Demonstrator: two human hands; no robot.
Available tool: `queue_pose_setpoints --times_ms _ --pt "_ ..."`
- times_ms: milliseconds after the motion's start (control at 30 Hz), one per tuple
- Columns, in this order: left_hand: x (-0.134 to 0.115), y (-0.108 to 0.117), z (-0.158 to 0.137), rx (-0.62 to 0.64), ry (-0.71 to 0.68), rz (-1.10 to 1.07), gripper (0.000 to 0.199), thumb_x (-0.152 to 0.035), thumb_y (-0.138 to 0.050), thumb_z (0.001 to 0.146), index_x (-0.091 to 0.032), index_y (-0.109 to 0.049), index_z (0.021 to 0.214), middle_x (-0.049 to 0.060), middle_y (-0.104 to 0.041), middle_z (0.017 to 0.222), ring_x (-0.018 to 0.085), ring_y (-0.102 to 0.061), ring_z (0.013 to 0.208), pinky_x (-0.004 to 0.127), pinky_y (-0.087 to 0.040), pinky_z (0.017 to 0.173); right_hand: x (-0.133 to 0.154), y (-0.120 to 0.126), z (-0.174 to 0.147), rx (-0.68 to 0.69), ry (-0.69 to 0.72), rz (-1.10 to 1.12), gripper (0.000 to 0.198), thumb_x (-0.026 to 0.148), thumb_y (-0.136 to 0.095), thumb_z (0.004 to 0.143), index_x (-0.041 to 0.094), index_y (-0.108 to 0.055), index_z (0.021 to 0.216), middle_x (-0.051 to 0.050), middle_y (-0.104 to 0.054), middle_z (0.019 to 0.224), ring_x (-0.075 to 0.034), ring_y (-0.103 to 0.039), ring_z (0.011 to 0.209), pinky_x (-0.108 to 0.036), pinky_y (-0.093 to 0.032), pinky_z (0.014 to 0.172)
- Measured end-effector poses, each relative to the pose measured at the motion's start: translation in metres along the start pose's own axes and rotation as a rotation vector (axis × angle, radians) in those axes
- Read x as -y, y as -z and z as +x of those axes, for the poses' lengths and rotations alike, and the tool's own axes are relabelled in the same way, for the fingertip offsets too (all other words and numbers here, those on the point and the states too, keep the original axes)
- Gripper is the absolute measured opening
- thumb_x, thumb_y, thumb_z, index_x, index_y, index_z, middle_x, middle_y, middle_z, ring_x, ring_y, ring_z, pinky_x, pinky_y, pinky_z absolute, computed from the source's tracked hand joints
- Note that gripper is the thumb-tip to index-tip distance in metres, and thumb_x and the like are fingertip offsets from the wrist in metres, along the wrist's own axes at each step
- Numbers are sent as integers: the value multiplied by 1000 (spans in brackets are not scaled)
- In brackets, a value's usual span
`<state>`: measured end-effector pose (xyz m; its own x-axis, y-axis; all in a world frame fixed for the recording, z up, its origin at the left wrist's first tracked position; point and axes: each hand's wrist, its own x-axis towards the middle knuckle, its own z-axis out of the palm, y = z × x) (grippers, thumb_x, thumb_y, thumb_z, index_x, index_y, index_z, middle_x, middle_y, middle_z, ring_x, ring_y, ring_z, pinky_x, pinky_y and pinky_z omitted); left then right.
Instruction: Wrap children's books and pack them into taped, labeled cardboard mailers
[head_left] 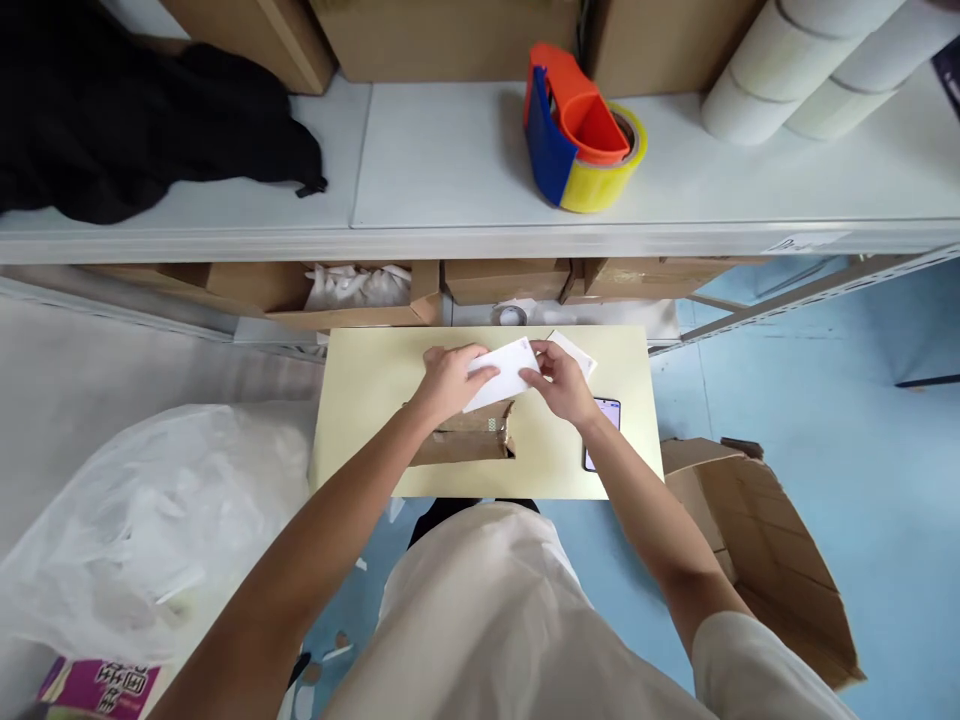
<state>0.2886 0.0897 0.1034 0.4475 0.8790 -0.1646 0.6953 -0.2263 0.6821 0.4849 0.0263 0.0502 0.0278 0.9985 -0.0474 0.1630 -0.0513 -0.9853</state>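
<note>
Between my two hands, over the pale yellow table (360, 400), is a flat white box (501, 374). My left hand (451, 380) grips its left end, thumb on top. At the other end, my right hand (559, 380) pinches the box's right edge between thumb and fingers. A second white item (574, 352), flat and partly hidden behind my right hand, lies on the table. Below the held box, a brown cardboard piece (472, 440) rests near the front edge. A phone (606, 420) lies by my right forearm with its screen lit.
A tape dispenser (577, 140) and white rolls (780, 70) stand on the grey shelf (450, 150), with black cloth (150, 130) at left. Beneath are cardboard boxes (506, 280) and a tape roll (512, 315). A plastic bag (165, 520) flanks the table's left, an open carton (772, 550) its right.
</note>
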Motion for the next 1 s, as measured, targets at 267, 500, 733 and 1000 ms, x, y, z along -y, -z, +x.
queue_pose_setpoints --times_ms 267,500,733,1000 --pt "7 11 -85 -138 193 -783 31 -43 -71 65 -15 -66 78 3 -69 72 14 -60 63 26 -47 61 82 -48 -65 -275 424 -651 43 38 -59 82 21 -52 121 -14 -57 122 -27 -52 114 -48 -37 99" --pt "-13 33 -139 -69 64 -1085 32 -42 -72 67 -18 -66 87 3 -70 83 13 -63 73 27 -49 73 126 -103 -105 -270 493 -804 25 32 -55 87 26 -59 110 -6 -68 112 -21 -62 104 -45 -30 104" --pt "-1 44 -165 21 12 -1223 30 -42 -75 66 -18 -62 78 1 -67 74 13 -62 72 30 -49 79 142 -118 -130 -305 513 -844 19 30 -56 86 27 -60 104 -3 -71 104 -20 -67 93 -45 -29 106" --pt "9 44 -175 119 -6 -1260 27 -41 -74 66 -17 -66 76 2 -69 76 16 -64 76 35 -50 84 146 -132 -144 -340 516 -874 16 30 -57 86 27 -61 101 -2 -72 102 -19 -69 89 -46 -27 107"
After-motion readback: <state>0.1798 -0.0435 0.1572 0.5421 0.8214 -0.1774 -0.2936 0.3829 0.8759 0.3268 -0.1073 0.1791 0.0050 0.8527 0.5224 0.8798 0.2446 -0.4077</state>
